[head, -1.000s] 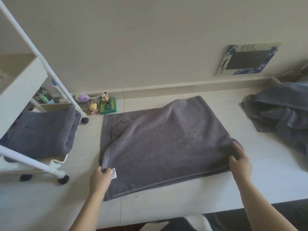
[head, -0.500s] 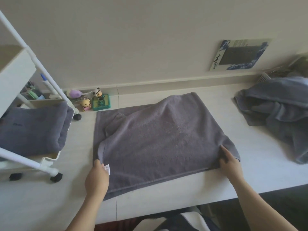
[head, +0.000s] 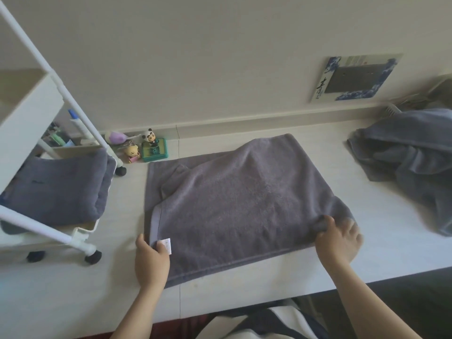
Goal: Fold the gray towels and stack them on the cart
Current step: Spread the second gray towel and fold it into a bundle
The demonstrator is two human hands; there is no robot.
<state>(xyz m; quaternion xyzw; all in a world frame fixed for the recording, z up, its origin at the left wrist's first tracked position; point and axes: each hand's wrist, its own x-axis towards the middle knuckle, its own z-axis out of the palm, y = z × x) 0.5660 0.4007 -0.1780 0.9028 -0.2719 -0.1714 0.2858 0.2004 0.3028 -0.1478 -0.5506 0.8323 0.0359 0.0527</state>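
A gray towel (head: 234,206), folded over once, lies flat on the white table (head: 391,250) in the middle of the view. My left hand (head: 151,263) pinches its near-left corner beside a small white label (head: 166,245). My right hand (head: 338,242) grips the bunched near-right corner. A folded gray towel (head: 58,187) lies on the lower shelf of the white cart (head: 80,237) at the left. A heap of unfolded gray towels (head: 411,162) sits at the right end of the table.
Small toy figures and a green stand (head: 154,149) sit against the wall behind the towel's left end. A blue-and-white framed card (head: 354,78) leans on the wall at the right. The table's front edge runs just below my hands.
Both hands stayed on the towel's near corners. The right hand's fingers have curled in and bunched the cloth at its corner. The towel's near edge lies flatter.
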